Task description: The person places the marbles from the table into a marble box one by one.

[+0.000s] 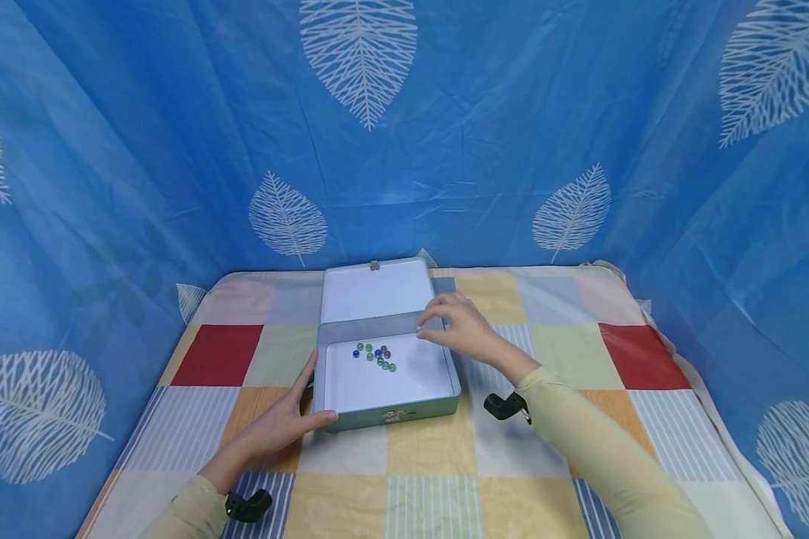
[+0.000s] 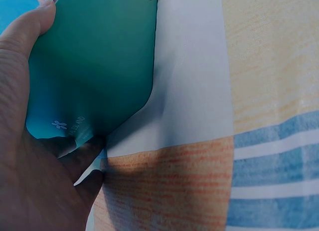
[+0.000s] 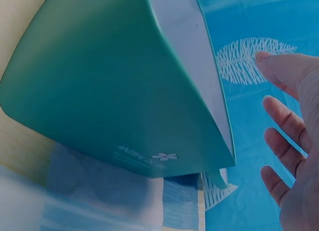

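A green tin box (image 1: 391,415) lies with its hinged lid (image 1: 377,292) folded back, showing a white inside. Several glass marbles (image 1: 379,354), green, blue and one reddish, are loose on its floor, left of the middle. My left hand (image 1: 279,425) rests against the box's left front corner, thumb at the front rim and fingers along the side. Over the box's right back corner is my right hand (image 1: 460,327); its thumb and index fingertips pinch a small pale marble (image 1: 418,328). In the right wrist view its other fingers (image 3: 284,146) are spread apart.
A patchwork-patterned cloth (image 1: 526,457) covers the table. Blue curtains (image 1: 445,150) with white leaf prints hang behind and at both sides. Each wrist carries a black camera mount (image 1: 505,406).
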The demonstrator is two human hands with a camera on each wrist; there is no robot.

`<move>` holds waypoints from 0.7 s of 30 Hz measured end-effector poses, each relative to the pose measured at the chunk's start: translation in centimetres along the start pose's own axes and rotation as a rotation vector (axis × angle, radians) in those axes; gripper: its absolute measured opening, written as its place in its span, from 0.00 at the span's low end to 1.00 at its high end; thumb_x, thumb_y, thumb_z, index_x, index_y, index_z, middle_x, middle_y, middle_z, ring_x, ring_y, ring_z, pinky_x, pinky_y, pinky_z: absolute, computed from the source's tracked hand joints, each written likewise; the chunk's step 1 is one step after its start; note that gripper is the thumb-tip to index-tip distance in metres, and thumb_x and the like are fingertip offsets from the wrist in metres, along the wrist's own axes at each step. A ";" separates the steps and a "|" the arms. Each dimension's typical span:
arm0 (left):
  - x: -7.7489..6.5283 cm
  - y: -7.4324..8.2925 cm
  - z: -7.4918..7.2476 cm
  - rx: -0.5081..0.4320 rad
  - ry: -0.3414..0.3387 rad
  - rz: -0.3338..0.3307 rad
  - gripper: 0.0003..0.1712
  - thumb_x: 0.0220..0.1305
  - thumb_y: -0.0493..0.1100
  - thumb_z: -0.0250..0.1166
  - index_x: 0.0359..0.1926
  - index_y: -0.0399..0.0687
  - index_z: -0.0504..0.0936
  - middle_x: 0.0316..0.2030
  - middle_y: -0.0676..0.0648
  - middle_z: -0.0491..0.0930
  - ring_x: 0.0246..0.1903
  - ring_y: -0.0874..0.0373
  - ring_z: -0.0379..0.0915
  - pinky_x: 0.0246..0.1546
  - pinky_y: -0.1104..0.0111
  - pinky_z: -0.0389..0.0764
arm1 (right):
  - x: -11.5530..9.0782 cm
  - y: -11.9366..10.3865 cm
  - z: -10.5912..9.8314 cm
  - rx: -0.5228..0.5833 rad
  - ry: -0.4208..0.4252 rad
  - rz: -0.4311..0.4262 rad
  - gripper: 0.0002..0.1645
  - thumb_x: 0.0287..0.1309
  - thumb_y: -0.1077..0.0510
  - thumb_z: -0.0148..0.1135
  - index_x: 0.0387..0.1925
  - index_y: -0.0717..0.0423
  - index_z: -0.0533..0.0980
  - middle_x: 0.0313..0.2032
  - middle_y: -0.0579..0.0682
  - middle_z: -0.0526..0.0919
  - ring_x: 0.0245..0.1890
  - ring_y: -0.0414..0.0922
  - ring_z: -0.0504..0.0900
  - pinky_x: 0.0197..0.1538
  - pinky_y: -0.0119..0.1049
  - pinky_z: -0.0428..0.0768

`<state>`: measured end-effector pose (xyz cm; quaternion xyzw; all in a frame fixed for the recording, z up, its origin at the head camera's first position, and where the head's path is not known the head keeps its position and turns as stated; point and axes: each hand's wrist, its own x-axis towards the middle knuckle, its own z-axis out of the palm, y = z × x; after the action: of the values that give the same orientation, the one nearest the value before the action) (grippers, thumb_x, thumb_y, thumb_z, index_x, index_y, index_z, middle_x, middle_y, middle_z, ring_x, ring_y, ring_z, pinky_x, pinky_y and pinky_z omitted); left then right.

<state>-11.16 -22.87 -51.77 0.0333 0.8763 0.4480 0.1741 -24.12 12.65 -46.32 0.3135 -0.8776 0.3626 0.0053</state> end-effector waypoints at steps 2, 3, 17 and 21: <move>0.0 0.0 0.0 0.002 0.002 0.004 0.64 0.64 0.63 0.70 0.79 0.81 0.27 0.82 0.43 0.34 0.78 0.40 0.36 0.71 0.35 0.47 | 0.1 -0.2 0.2 0.001 -0.009 -0.006 0.10 0.63 0.46 0.72 0.45 0.41 0.88 0.52 0.43 0.79 0.59 0.48 0.70 0.62 0.56 0.67; 0.0 0.0 0.0 0.000 0.002 0.008 0.64 0.64 0.62 0.70 0.79 0.81 0.27 0.82 0.43 0.34 0.78 0.40 0.36 0.71 0.35 0.47 | 0.1 -0.2 0.3 0.002 -0.012 -0.009 0.10 0.63 0.46 0.72 0.45 0.41 0.88 0.52 0.43 0.79 0.59 0.49 0.70 0.64 0.56 0.66; 0.0 -0.2 0.0 -0.007 0.000 0.006 0.64 0.64 0.63 0.70 0.79 0.82 0.27 0.81 0.44 0.34 0.78 0.40 0.36 0.71 0.35 0.47 | 1.0 -0.3 1.5 -0.012 -0.063 -0.026 0.10 0.63 0.45 0.72 0.44 0.39 0.88 0.51 0.39 0.78 0.56 0.45 0.70 0.60 0.52 0.70; 0.0 -0.1 0.0 -0.011 0.002 0.001 0.64 0.63 0.63 0.70 0.79 0.83 0.28 0.82 0.44 0.34 0.78 0.39 0.37 0.71 0.35 0.47 | 1.2 -0.3 1.7 -0.017 -0.082 -0.033 0.08 0.64 0.45 0.71 0.44 0.36 0.87 0.50 0.38 0.78 0.56 0.44 0.71 0.59 0.52 0.71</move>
<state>-11.11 -22.96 -51.88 0.0325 0.8740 0.4529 0.1731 -24.51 10.77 -47.10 0.3425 -0.8749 0.3417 -0.0221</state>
